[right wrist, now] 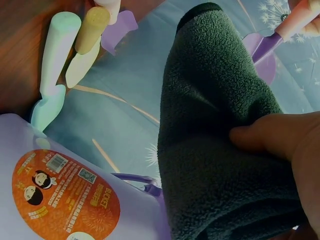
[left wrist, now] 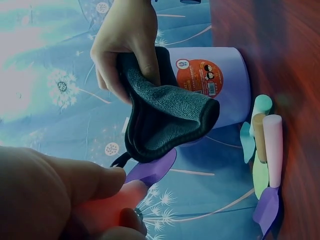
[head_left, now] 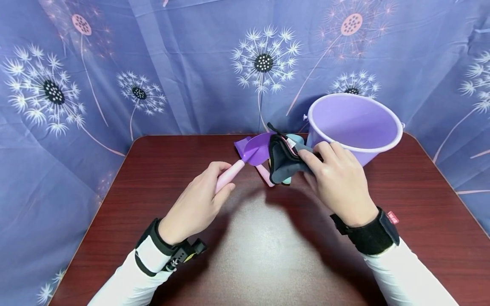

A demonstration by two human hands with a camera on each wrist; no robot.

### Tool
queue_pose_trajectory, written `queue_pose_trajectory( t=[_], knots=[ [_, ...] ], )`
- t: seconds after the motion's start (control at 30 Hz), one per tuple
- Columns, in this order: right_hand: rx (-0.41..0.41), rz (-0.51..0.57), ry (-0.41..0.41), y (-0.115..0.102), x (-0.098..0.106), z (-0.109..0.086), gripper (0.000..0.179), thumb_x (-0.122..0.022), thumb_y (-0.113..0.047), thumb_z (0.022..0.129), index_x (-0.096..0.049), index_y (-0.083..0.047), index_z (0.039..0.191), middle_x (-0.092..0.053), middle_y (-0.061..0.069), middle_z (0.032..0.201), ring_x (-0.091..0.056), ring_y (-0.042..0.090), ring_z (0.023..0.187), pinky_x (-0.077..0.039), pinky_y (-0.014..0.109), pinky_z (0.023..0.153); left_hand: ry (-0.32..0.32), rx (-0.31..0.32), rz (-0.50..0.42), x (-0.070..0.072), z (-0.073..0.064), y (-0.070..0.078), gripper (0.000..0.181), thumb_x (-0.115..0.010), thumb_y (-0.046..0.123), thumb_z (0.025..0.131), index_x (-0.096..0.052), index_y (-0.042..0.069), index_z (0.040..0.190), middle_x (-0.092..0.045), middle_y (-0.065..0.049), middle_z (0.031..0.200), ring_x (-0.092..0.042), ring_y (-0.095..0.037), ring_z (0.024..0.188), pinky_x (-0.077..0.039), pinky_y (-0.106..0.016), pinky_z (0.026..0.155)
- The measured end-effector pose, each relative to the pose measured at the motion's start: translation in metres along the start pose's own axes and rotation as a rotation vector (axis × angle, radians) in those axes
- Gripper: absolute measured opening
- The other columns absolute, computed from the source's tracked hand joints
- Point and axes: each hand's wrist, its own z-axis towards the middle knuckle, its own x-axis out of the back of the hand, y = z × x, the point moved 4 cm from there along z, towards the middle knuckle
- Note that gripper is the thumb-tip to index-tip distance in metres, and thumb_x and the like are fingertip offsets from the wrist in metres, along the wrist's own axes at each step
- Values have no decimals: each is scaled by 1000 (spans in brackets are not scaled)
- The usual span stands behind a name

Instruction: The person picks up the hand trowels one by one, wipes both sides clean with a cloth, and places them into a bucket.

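Note:
My left hand (head_left: 197, 202) grips the pink handle of a small toy shovel (head_left: 231, 175) with a rounded purple blade. In my right hand (head_left: 338, 180) is a folded dark grey cloth (head_left: 285, 172) with black edging and a small white label. The thumb presses into the fleecy fabric in the right wrist view. The cloth's folded edge overlaps the end of the purple blade in the head view. Both things are held up in front of the bucket, as the left wrist view shows.
A purple bucket (head_left: 399, 127) stands at the back right of the dark red wooden table (head_left: 413, 199). Beside it are a pink-handled purple tool (left wrist: 273, 145), a brown-handled light green one (left wrist: 259, 137) and a teal one (left wrist: 262, 105). A blue dandelion-print curtain (head_left: 199, 63) hangs behind.

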Motion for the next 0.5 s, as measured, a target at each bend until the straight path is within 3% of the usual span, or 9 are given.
queue_pose_trajectory(
  t=[0.23, 0.5],
  knots=[
    [-31, 8, -3, 2, 0, -1, 32, -63, -17, 83, -66, -4, 112, -52, 13, 88, -47, 36, 76, -40, 47, 62, -1, -11, 30, -1, 0, 1, 38, -65, 21, 97, -49, 11, 130, -54, 0, 89, -52, -14, 76, -43, -31, 69],
    [-1, 5, -16, -2, -1, -1, 32, -66, -16, 81, -66, -4, 111, -52, 12, 87, -45, 35, 72, -37, 45, 57, -2, -1, 52, -4, -1, 0, 42, -68, 22, 94, -49, 12, 130, -56, 1, 92, -53, -14, 78, -44, -31, 70]
  ],
)
